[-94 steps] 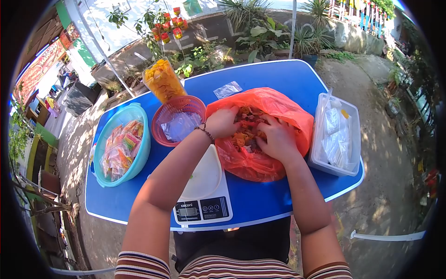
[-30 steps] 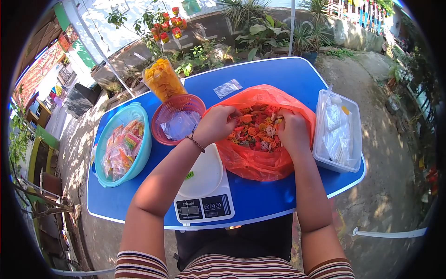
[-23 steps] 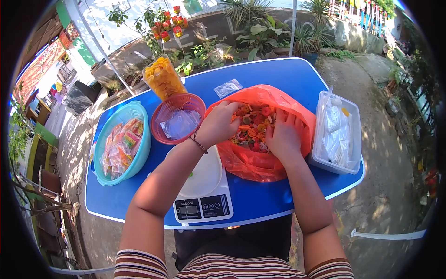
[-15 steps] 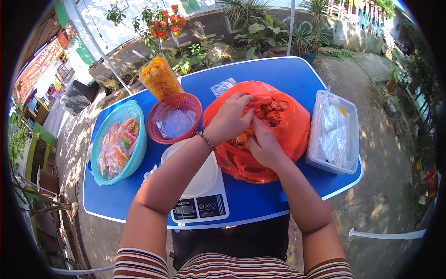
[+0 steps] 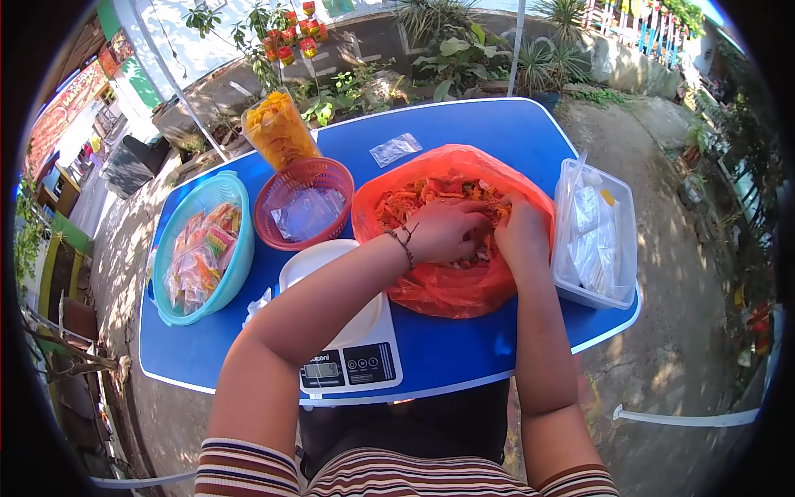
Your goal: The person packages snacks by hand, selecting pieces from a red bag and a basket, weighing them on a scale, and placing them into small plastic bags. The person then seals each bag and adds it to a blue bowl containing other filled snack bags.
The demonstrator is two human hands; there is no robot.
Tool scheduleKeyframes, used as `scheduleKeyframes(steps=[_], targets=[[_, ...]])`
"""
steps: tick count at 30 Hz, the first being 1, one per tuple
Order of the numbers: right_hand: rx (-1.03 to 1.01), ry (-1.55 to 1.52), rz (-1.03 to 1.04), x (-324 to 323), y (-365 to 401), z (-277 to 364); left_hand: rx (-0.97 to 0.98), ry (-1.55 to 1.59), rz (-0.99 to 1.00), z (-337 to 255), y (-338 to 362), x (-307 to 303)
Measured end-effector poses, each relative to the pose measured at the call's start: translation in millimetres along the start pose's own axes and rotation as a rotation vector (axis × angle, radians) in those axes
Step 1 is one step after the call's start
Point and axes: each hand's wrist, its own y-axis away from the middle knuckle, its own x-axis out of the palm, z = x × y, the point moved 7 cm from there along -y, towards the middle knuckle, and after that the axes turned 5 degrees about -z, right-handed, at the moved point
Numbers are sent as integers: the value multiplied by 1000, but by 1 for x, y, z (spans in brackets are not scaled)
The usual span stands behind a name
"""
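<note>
An orange-red plastic bag point(image 5: 439, 294) lies open on the blue table, with reddish-orange snack pieces point(image 5: 414, 197) inside. My left hand point(image 5: 448, 233) reaches into the bag, its fingers curled among the pieces; what they hold is hidden. At the bag's right side, my right hand point(image 5: 524, 234) has its fingers bent over the rim, close to my left fingertips, and its grasp is unclear. Left of the bag stands a kitchen scale point(image 5: 352, 369) with a white plate point(image 5: 335, 323) on it, partly covered by my left forearm.
A teal basket point(image 5: 248, 240) with small packets is at the left, beside a red basket point(image 5: 348, 203) of clear bags. Behind stands a container of yellow chips point(image 5: 283, 131). A clear plastic box point(image 5: 625, 248) is at the right; a small plastic bag point(image 5: 395, 149) lies at the back.
Both hands have moved right and apart from their earlier meeting over the bag's middle. The bag's mouth is spread wider, and more snack pieces show.
</note>
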Motion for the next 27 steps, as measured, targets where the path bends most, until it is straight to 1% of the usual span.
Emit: scheduleKeyframes(steps=[1,2,4,5,7,10,11,14,16,19,23,27], targets=[[31,2,47,0,0,4,-21,-40,55,3,0,-3],[64,3,95,3,1,6,-20,-41,69,7,0,-5],[-16,34,109,7,3,6,-17,-43,97,13,3,-8],[-58,50,115,8,3,8,-1,-59,58,14,6,-13],[-55,115,153,8,3,12,29,-91,-20,15,13,-22],[-43,208,168,14,5,12,-32,-260,-31,28,19,-31],[-39,238,163,16,4,11,-55,-259,-40,31,22,-33],[-102,175,101,17,6,13,-143,-247,-65,40,24,-42],[-71,257,156,17,5,13,-238,-211,-69,37,30,-48],[-40,328,191,20,3,12,-136,-173,-198,18,42,-62],[-20,372,210,24,4,10,-88,-89,-245,-6,58,-71],[2,187,245,18,6,10,-75,-54,-277,-18,71,-74]])
